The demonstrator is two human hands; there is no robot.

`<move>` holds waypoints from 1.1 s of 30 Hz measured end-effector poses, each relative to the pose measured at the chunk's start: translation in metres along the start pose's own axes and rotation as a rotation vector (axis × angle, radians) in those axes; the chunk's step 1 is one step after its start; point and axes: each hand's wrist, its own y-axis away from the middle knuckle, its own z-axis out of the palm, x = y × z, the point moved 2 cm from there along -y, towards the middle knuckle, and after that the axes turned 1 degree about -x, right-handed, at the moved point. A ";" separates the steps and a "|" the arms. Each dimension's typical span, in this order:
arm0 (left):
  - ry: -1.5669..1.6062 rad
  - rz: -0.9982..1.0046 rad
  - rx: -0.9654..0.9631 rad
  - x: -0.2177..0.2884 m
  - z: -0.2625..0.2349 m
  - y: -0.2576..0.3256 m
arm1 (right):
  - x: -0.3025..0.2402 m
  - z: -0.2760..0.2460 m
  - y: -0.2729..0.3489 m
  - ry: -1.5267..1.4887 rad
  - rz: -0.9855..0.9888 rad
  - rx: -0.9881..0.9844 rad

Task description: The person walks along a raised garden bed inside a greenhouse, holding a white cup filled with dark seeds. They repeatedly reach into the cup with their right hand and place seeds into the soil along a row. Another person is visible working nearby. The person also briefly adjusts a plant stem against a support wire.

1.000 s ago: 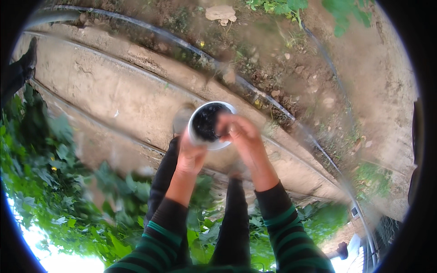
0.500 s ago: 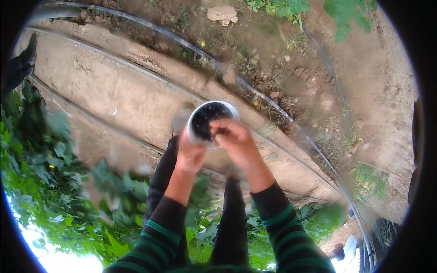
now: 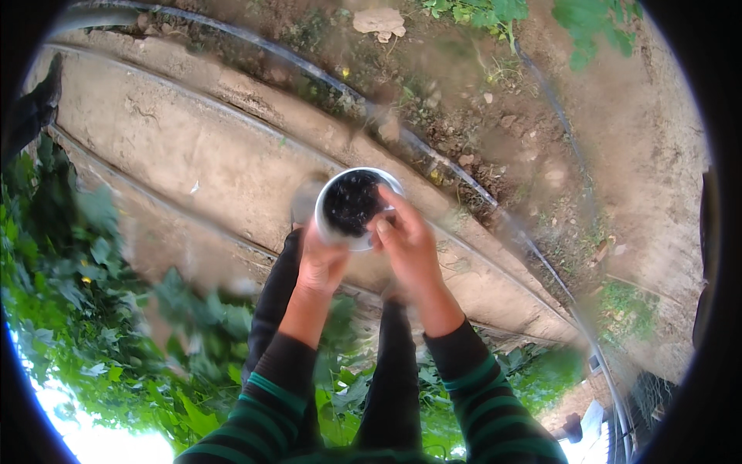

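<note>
Fingers (image 3: 402, 207) of the right hand (image 3: 413, 251) hover at the near right rim of a round, white-rimmed cup (image 3: 319, 207), the index stretched over the edge and apart from the thumb; whether the thumb and the curled fingers pinch anything cannot be told. The left hand (image 3: 318, 261) clasps the cup's near left side, its fingertips blurred. Dark, glossy contents (image 3: 349, 203) fill the cup, which is held between both hands above a bare earthen path (image 3: 178, 147). Black-and-green striped sleeves (image 3: 495, 398) cover the forearms, with dark trouser legs (image 3: 393, 363) below and a shoe (image 3: 307, 203) just left of the cup. Beyond the path, a pale hose (image 3: 282, 56) crosses rough soil (image 3: 456, 93) near a flat stone (image 3: 379, 22). Leafy green plants (image 3: 93, 309) crowd the lower left, and a dark boot (image 3: 42, 100) stands at the far left edge.
</note>
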 end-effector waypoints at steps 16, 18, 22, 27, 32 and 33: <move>0.167 -0.024 0.114 -0.006 -0.023 0.005 | -0.029 -0.057 -0.078 -0.400 -0.136 -0.071; 0.158 -0.027 0.146 -0.005 -0.024 0.005 | -0.024 -0.067 -0.112 -0.392 -0.161 -0.017; 0.148 -0.040 0.183 -0.001 -0.024 0.005 | -0.006 -0.081 -0.183 -0.423 -0.216 0.073; 0.146 -0.055 0.197 0.004 -0.023 0.003 | 0.021 -0.090 -0.241 -0.303 -0.211 0.255; 0.150 -0.045 0.195 0.007 -0.023 0.003 | 0.034 -0.093 -0.268 -0.240 -0.181 0.302; 0.156 -0.046 0.199 0.006 -0.024 0.003 | 0.036 -0.093 -0.271 -0.204 -0.176 0.290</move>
